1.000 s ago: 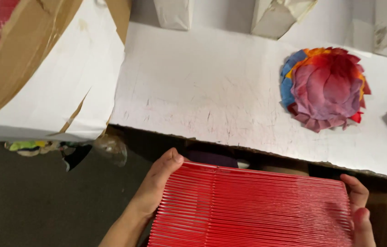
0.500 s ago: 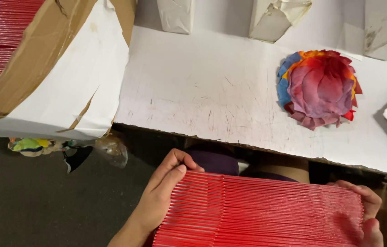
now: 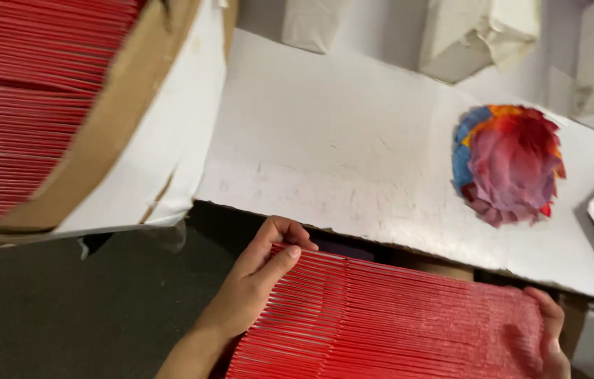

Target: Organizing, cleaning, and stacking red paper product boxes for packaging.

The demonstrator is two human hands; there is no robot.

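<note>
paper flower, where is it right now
In the head view, the multicoloured paper flower lies at the right on the white table, beyond the red stack.

place: we read this as a small paper-goods workshop, hand assembly or packing
stock: carton (image 3: 121, 133) at upper left packed tight with red sheets (image 3: 23, 105); we see the same red stack (image 3: 395, 323) between both hands
bench: scuffed white board (image 3: 339, 161), worn and scratched
product: layered paper flower (image 3: 511, 163) in red, purple, blue, orange on the board
clutter: white wrapped bundles (image 3: 479, 35) along the back edge
floor: dark, bare, scraps under the board
</note>
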